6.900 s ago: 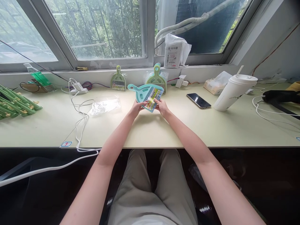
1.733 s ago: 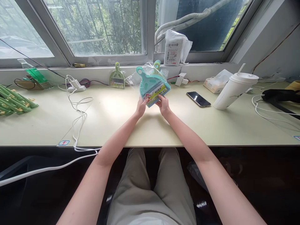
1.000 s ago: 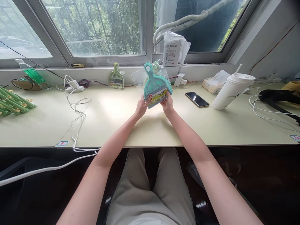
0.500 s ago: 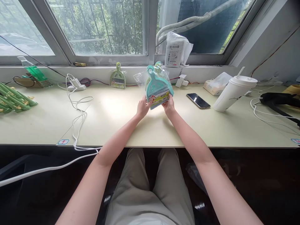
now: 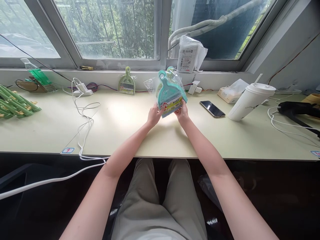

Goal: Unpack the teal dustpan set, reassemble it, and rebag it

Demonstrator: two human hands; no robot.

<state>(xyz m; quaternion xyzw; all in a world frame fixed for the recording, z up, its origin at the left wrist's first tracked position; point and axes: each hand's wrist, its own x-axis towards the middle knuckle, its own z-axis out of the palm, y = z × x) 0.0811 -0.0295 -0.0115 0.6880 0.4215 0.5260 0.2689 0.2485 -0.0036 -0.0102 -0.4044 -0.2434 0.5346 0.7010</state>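
I hold a small teal dustpan-and-brush set [image 5: 168, 91] upright above the pale desk [image 5: 125, 130], handle up. A clear plastic bag [image 5: 150, 85] is pulled partway over it from the top. My left hand [image 5: 154, 115] grips the set's lower left corner near its yellow label. My right hand [image 5: 182, 112] grips the lower right corner. A green packaged set [image 5: 127, 83] leans against the wall under the window. Another green set stands behind the one I hold and is mostly hidden.
A phone [image 5: 212, 109] and a white lidded cup with straw [image 5: 250, 101] lie to the right, with a tissue pack [image 5: 231, 93] behind. White cables [image 5: 83, 116] run over the desk's left half. Green packaged items [image 5: 13, 105] are stacked far left. A black device [image 5: 297, 108] is far right.
Earlier the teal set was bare and the clear bag lay on the desk to its left. Now the bag is over the set, which both hands have turned from tilted left to upright.
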